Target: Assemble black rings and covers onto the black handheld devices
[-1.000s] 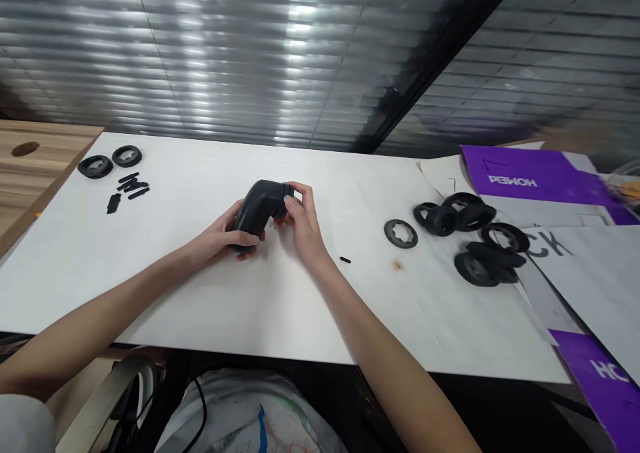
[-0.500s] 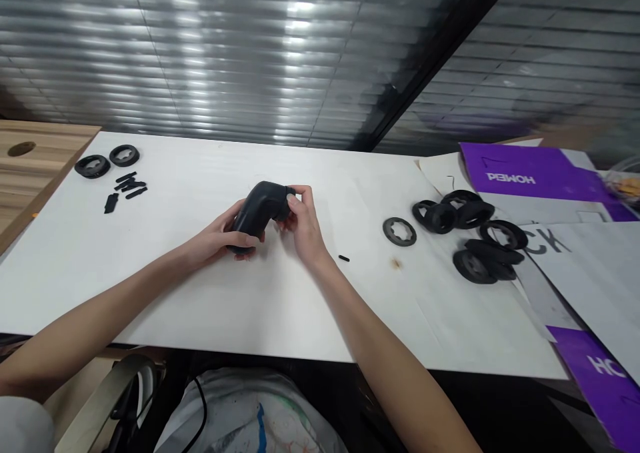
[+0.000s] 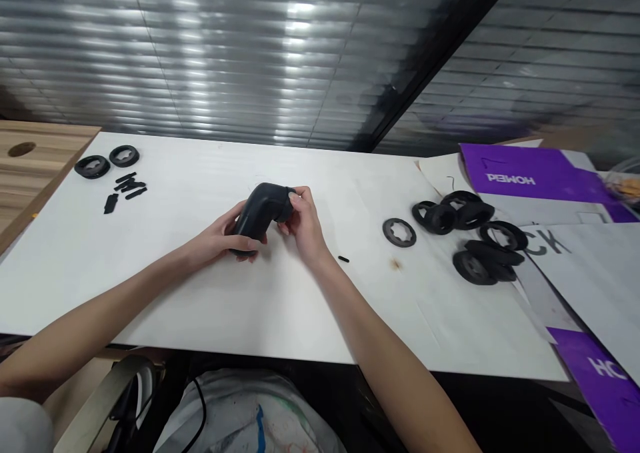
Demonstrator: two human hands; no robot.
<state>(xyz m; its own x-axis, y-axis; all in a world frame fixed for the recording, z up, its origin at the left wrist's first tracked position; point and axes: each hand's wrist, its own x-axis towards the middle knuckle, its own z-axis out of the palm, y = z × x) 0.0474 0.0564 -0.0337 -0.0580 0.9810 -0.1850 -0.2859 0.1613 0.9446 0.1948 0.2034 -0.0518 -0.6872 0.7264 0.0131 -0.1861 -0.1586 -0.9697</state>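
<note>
Grip, left: left hand (image 3: 220,236) wrapped around the lower end of the black bent tube (image 3: 260,208), fingers curled under it, closed on it.
Grip, right: right hand (image 3: 303,223) pinching the tube's upper end, fingertips (image 3: 295,198) on the rim, closed on it.
Tube position: mid-table, lower end at or just above the white sheet (image 3: 200,293); contact hard to tell.
Far left: two black rings (image 3: 93,166), small black strips (image 3: 127,186) just beside them, well apart from the hands.
Right of hands: tiny black bit (image 3: 343,259) near the right wrist, then a flat toothed ring (image 3: 399,232) lying alone.
Far right: pile of black rings (image 3: 470,236), some overlapping, next to purple cardboard (image 3: 530,176).
Handling tip (judgement): brace the lower end low with the left hand and let only the right fingertips work the rim. Tube looks smooth, so a firm wrap should stop it twisting.
Risk (judgement): the loose bit near the wrist could get swept away.
</note>
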